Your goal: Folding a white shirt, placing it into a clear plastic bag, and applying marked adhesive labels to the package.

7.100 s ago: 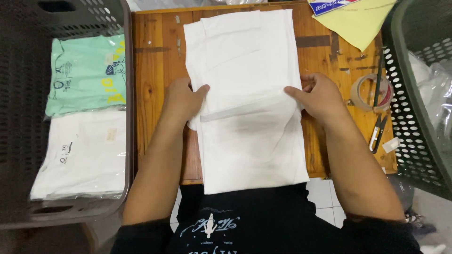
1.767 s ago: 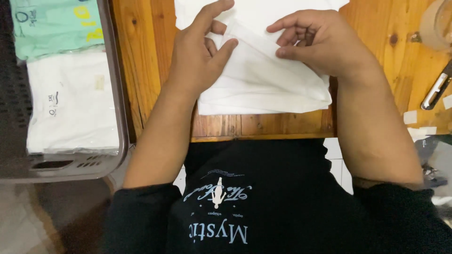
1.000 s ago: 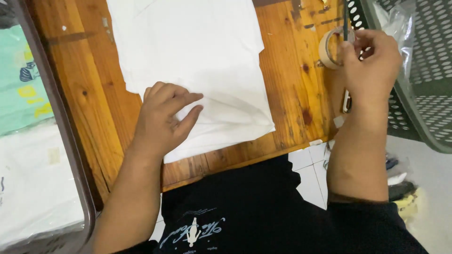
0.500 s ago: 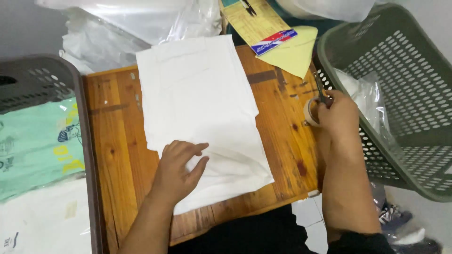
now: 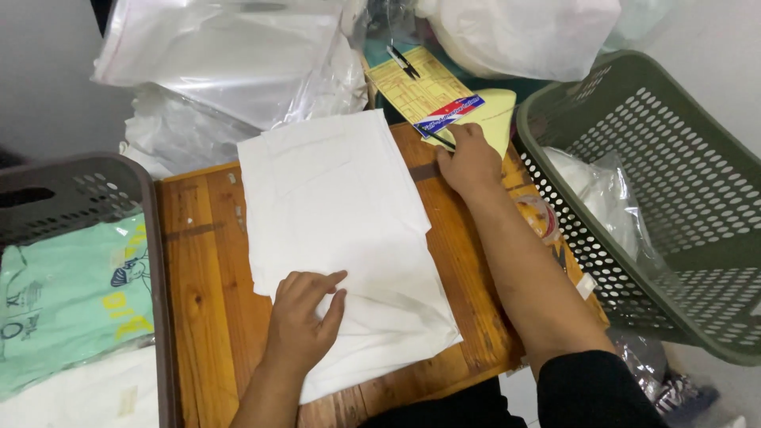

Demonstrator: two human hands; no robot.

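Keep flat, open left hand [image 5: 305, 317] pressing folded white garment [image 5: 341, 238] to wooden table [image 5: 202, 269] while right hand [image 5: 469, 158], fingers curled on yellow pad [image 5: 444, 99], draws it close.

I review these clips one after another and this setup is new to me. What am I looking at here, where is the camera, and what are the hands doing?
No machine here: a person's two bare hands, filmed from a camera on their head looking down. A folded white garment lies on a wooden table. The left hand rests flat on its near end. The right hand reaches to the far edge, touching a yellow paper pad; whether it grips anything is hidden. A grey basket with folded shirts sits left, a green basket right.
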